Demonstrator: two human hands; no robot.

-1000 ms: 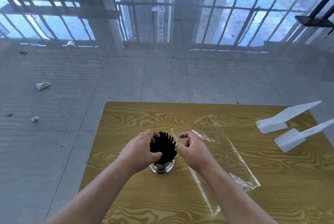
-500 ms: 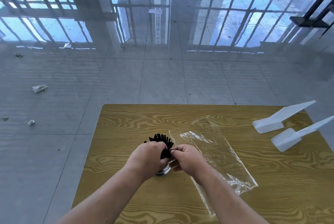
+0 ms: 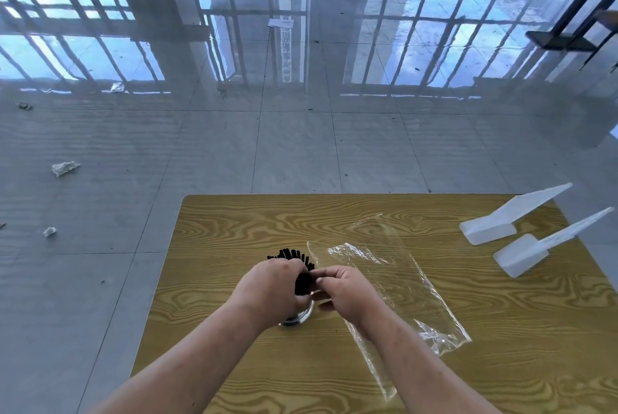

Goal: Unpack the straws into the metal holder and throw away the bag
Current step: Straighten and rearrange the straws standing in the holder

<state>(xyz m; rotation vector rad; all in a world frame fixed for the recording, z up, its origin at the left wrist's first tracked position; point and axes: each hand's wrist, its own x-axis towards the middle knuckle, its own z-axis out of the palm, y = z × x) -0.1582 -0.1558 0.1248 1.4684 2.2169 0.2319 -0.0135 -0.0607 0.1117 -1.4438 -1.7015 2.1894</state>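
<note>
A bunch of black straws [image 3: 294, 258] stands in a shiny metal holder [image 3: 299, 316] on the wooden table [image 3: 234, 236]. My left hand [image 3: 271, 290] wraps around the bunch from the left, hiding most of the holder. From the right, my right hand [image 3: 346, 293] pinches the straws with its fingertips. The empty clear plastic bag [image 3: 394, 283] lies flat on the table just right of my right hand, partly under that wrist.
Two white plastic wedge-shaped pieces [image 3: 495, 223] [image 3: 525, 251] lie at the table's far right edge. The tiled floor beyond the table holds crumpled scraps [image 3: 63, 167] at the left. Black stand bases [image 3: 558, 40] are far off.
Both hands closed in on the straw bunch: the right hand, apart from it a second ago, now pinches it, and the left hand wraps lower around it. The bag has stayed put.
</note>
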